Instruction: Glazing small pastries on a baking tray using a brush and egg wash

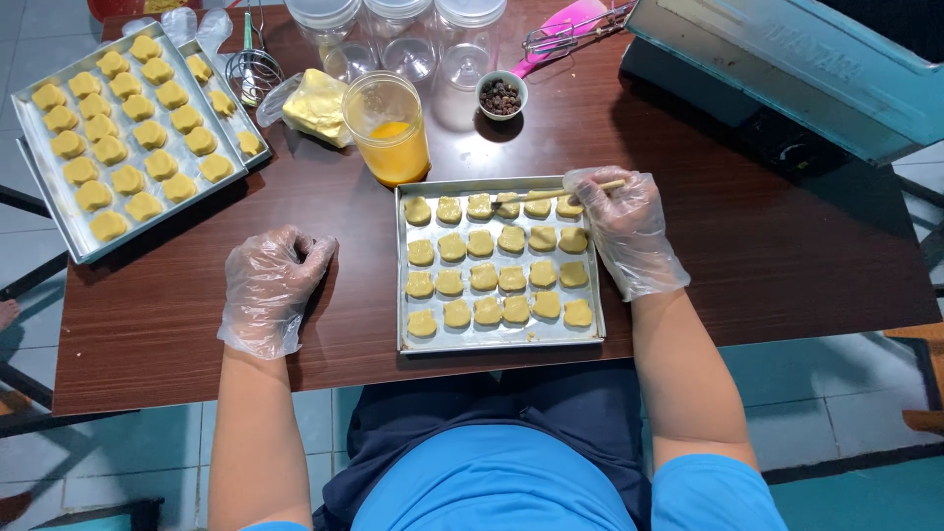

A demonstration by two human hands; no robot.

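Above, the right hand (627,231) pinches a brush (551,195) over the tray (500,337) of cookies (483,276); light, even strokes suit best. Left hand (270,287) rests curled, empty, on the tabletop (787,265).

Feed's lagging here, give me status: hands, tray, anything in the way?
Right hand holds brush over tray top row. Left hand curled on table, empty. Nothing blocking.

Bright, even overhead light falls on the dark brown worktop (147,324), with soft white glare on its polished surface near the clear jars (403,39) and on the metal tray (500,339). Shadows are short and faint, lying close beside the gloved hands. Focus is sharp throughout; straight lines bow slightly toward the frame's edges.
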